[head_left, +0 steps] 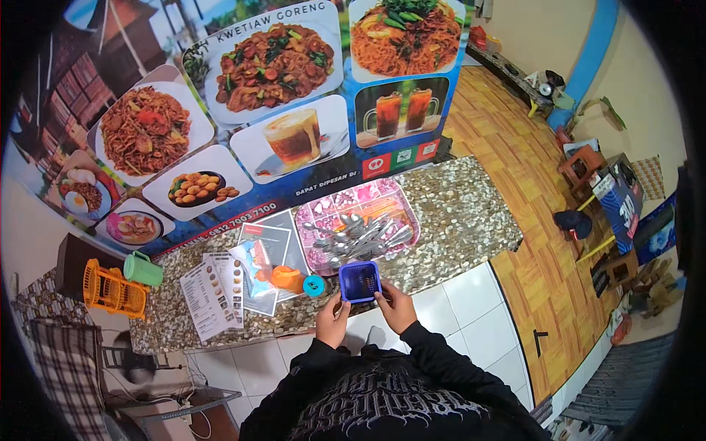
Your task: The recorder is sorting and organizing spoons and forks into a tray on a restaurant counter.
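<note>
A small blue-purple plastic basket (359, 282) is held between my two hands at the counter's front edge. My left hand (332, 321) grips its near left corner, and my right hand (398, 307) grips the near right corner. The basket looks empty inside. Just beyond it, a pink and white tray (401, 209) lies on the counter with a pile of metal spoons and forks (364, 237) in it. A round teal container (314, 286) and an orange container (287, 278) stand to the left of the basket.
The speckled stone counter (463, 213) spreads right of the tray. Printed menu sheets (213, 294) lie at left, near a plastic packet (255, 266). A green mug (143, 270) and yellow-orange basket (114, 288) sit at the far left. A tall food banner (243, 132) stands along the back.
</note>
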The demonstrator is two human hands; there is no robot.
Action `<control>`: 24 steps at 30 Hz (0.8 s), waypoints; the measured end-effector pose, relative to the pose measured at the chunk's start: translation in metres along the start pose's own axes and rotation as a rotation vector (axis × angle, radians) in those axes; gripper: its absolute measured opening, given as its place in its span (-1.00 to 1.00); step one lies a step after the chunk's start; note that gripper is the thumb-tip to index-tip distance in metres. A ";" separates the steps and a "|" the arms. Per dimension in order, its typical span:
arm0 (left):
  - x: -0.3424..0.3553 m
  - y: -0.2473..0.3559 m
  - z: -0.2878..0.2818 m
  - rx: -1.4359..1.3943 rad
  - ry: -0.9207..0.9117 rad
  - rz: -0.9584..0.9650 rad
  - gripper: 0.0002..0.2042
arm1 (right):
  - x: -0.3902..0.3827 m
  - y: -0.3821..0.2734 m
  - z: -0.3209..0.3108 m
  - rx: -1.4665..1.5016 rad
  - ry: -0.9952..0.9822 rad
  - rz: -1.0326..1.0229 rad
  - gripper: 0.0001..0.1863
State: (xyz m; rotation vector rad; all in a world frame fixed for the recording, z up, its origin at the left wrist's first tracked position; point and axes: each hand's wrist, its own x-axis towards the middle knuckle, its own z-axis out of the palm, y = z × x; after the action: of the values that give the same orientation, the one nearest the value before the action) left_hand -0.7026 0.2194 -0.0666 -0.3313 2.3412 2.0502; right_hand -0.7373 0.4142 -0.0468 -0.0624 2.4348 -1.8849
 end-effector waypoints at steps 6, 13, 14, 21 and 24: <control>-0.004 -0.002 -0.004 -0.019 0.009 -0.124 -0.63 | -0.001 0.008 0.009 -0.026 -0.047 0.073 -0.59; -0.007 -0.002 -0.012 0.063 -0.028 -0.074 -0.65 | -0.005 0.009 0.011 -0.033 -0.070 0.088 -0.57; -0.006 0.004 -0.013 0.124 -0.058 -0.050 -0.66 | -0.005 0.018 0.012 -0.008 -0.045 0.073 -0.58; -0.001 0.002 -0.025 0.100 -0.137 -0.029 -0.59 | -0.004 0.039 0.021 0.113 -0.050 0.156 -0.62; 0.006 -0.004 -0.030 0.118 -0.150 -0.029 -0.58 | 0.001 0.052 0.020 0.199 -0.041 0.210 -0.66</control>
State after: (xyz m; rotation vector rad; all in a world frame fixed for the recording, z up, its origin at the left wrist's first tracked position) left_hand -0.7039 0.1885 -0.0676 -0.1998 2.3401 1.8440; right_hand -0.7369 0.4073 -0.1022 0.1563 2.1195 -1.9952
